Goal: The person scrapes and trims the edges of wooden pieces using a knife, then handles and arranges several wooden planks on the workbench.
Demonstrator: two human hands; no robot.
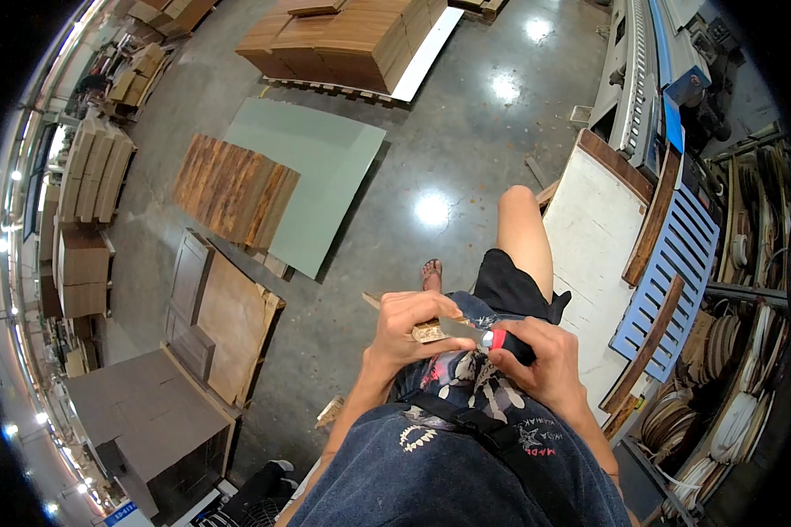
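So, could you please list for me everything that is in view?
Wood piece: one, light brown, in left hand
Tool: one, black and red, in right hand
Bench: one, white top, right
Slotted panel: one, blue, right
Strips: several, dark brown, along bench and panel
Machine: one, grey and blue, upper right
Coils: many, white and brown, far right
Large stack: one, brown, top
Sheet: one, grey-green, on floor
Small stack: one, brown, on sheet
Boxy stack: one, grey-brown, lower left
Distant stacks: several, brownish, far left
Shirt: one, dark, bottom
Left hand, right hand: two, bare, centre
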